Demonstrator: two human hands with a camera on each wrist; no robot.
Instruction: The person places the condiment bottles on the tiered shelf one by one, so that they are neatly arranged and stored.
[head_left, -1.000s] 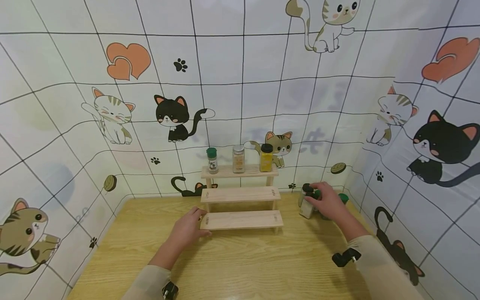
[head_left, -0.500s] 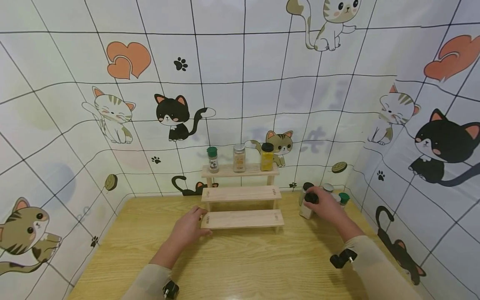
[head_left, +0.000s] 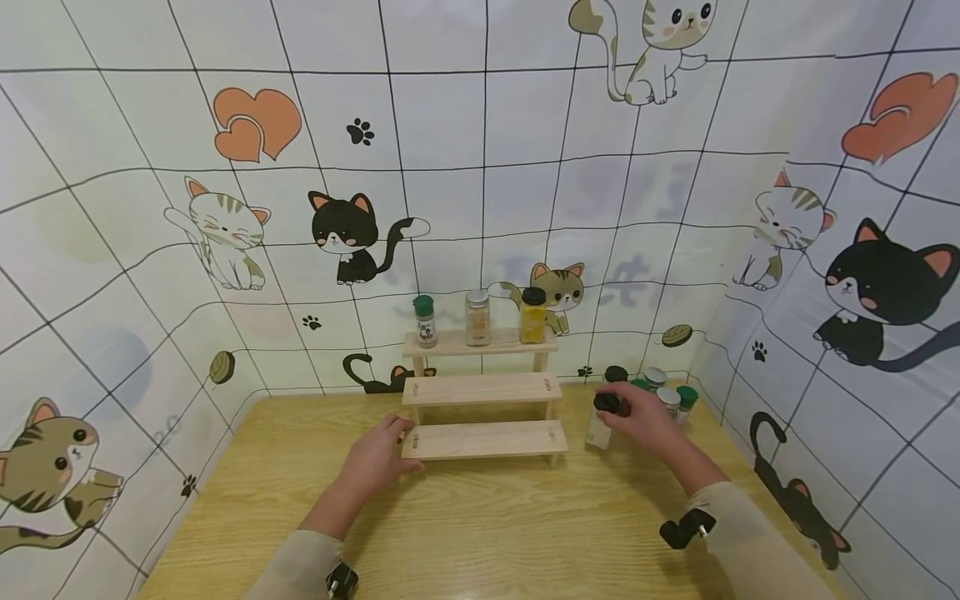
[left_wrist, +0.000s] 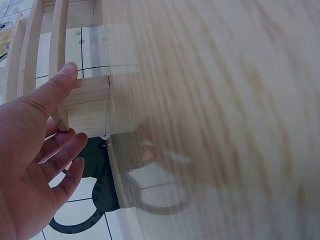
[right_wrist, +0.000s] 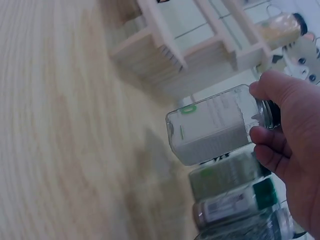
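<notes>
A three-tier wooden spice rack [head_left: 483,440] stands at the back of the table. My left hand [head_left: 375,457] holds the left end of its lowest board, thumb on one side and fingertips on the other in the left wrist view. To the right of the rack, my right hand [head_left: 651,421] grips a clear square spice jar [right_wrist: 215,125] by its black cap, and pale contents show through the glass. The jar is tilted a little in the head view; whether its base touches the table I cannot tell. A green-capped shaker [head_left: 425,322], a silver-capped jar [head_left: 477,318] and a yellow jar [head_left: 533,317] line the top tier.
Several more spice jars cluster behind and right of my right hand, among them a black-capped one [head_left: 616,375], a silver-capped one [head_left: 667,402] and a green-capped one [head_left: 686,397]. A cat-print sheet [head_left: 450,125] covers the walls around the wooden table [head_left: 480,533].
My right hand has taken hold of the black-capped jar and drawn it left and slightly toward me, away from the cluster. The left hand stays on the rack.
</notes>
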